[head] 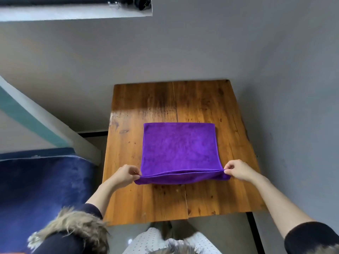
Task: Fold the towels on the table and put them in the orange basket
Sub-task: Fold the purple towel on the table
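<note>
A purple towel [178, 149] lies flat in the middle of the wooden surface [146, 198]. It looks folded in half, with two edges stacked at the near side. The left hand [126, 174] pinches the near left corner and the right hand [238, 170] pinches the near right corner, likely to line the edges up neatly. The orange basket is not in view.

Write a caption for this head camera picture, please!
Both hands, left hand and right hand, pinch purple towel corners.
</note>
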The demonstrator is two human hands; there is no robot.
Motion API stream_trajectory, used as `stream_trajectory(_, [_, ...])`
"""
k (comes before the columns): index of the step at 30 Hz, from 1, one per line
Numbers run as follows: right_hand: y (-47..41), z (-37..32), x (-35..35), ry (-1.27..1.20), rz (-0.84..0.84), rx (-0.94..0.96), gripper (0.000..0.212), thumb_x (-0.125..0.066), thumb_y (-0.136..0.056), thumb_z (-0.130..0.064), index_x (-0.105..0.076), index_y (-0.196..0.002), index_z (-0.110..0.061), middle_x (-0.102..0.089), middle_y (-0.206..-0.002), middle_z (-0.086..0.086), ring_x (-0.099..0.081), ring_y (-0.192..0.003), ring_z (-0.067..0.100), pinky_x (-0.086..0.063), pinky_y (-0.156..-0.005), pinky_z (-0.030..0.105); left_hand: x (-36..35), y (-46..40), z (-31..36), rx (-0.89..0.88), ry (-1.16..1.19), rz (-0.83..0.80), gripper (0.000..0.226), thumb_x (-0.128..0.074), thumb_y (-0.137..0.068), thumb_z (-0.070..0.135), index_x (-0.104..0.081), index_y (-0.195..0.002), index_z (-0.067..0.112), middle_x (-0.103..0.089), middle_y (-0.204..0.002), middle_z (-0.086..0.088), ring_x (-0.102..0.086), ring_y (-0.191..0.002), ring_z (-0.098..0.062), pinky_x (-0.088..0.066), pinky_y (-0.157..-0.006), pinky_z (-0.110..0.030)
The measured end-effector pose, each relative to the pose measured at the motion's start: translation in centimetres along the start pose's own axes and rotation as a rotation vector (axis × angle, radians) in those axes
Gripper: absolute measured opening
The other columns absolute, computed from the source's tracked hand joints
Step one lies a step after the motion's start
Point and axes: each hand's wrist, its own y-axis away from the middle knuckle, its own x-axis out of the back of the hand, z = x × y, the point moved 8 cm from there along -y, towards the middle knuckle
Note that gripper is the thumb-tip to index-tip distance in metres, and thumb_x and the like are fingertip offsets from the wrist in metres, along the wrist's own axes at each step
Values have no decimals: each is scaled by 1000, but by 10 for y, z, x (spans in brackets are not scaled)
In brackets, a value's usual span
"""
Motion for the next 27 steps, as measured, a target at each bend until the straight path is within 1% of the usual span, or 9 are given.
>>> stream_trajectory(2, [0,5,-6,12,-45,-31,16,-60,-88,-12,-61,-73,-18,-63,-84,3,-58,-77,15,-46,-67,25,-2,-1,-2,24,-39,-38,9,-56,-91,10,-63,-87,14,-65,-94,-6,-61,-88,-18,-52,-71,-23])
stream_trajectory(6, [2,9,-12,50,-118,-74,16,-58,-89,-11,-59,-75,-17,-60,-82,4,-55,-72,12,-45,-60,22,-5,-1,-4,60,-79,-117,9,-56,-91,9,-61,-88,16,-63,-95,-5,-61,-89,-17,-52,-72,-22])
stream_trajectory(10, [3,14,-18,27,-207,-116,17,-56,-91,-11,-58,-75,-15,-57,-81,3,-54,-72,12,-47,-60,21,-5,2,-9,104,18,-134,12,-53,-92,10,-61,-84,15,-63,-89,-5,-61,-82,-15,-52,-65,-18])
stream_trajectory(12, [1,14,-16,-46,-178,-104,19,-54,-91,-9,-59,-74,-14,-58,-81,4,-55,-72,14,-46,-59,22,2,2,-10,97,86,-69,13,-52,-93,10,-61,-85,14,-63,-90,-8,-59,-82,-15,-51,-66,-19])
stream_trajectory(14, [-7,13,-11,-156,-117,-95,18,-53,-91,-7,-61,-75,-12,-60,-84,7,-58,-78,19,-50,-63,25,10,-1,-8,82,158,18,13,-50,-94,10,-60,-86,13,-63,-90,-10,-59,-82,-16,-49,-67,-20])
stream_trajectory(18, [-25,13,-3,-512,13,-127,13,-52,-92,-6,-61,-83,-6,-62,-95,18,-58,-86,25,-50,-68,30,26,-12,10,25,273,172,13,-49,-95,10,-60,-88,11,-62,-86,-4,-57,-79,-12,-45,-62,-17])
stream_trajectory(20, [-34,12,-2,-628,49,-132,13,-50,-94,-9,-61,-88,-7,-62,-100,17,-58,-91,26,-48,-75,35,35,-23,19,-4,320,245,14,-48,-95,7,-61,-90,8,-62,-84,-4,-56,-76,-12,-46,-61,-18])
stream_trajectory(24, [-59,7,11,-705,152,-133,14,-50,-95,-13,-60,-101,-5,-60,-107,13,-56,-101,26,-48,-85,42,56,-51,29,-40,327,358,19,-49,-94,5,-62,-85,15,-65,-83,-6,-56,-75,-17,-46,-68,-32])
stream_trajectory(27, [-85,3,22,-705,232,-105,15,-50,-95,-16,-60,-103,-7,-60,-108,13,-56,-100,24,-49,-79,34,67,-75,35,-50,303,386,19,-49,-94,7,-61,-85,17,-66,-84,-4,-58,-77,-17,-47,-71,-36])
